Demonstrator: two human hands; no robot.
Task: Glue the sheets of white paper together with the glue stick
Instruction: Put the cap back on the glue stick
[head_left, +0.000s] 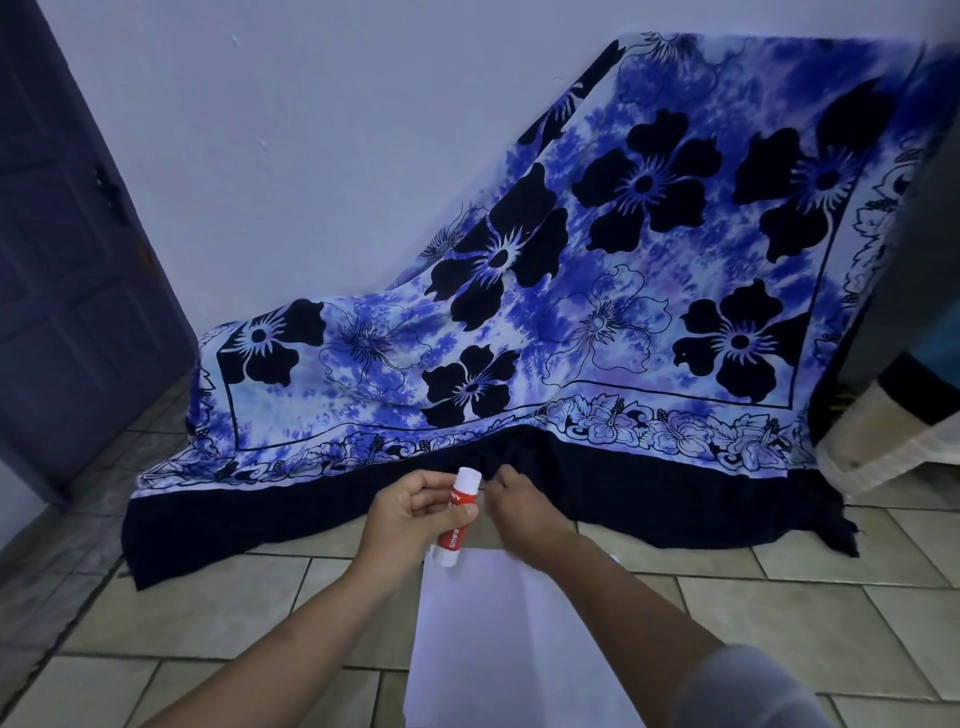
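My left hand (410, 514) grips a red and white glue stick (457, 512), holding it tilted above the far edge of the paper. The stick's white end points up and away. My right hand (522, 512) hovers just to the right of the stick, back towards me, fingers curled near its top; whether they touch it is unclear. White sheets of paper (498, 639) lie on the tiled floor between my forearms, partly covered by my right arm.
A blue floral cloth (597, 291) drapes over something against the wall, its dark hem reaching the tiled floor (218, 613) right behind my hands. A dark door (67, 249) stands at the left. A pale object (883, 436) sits at the right.
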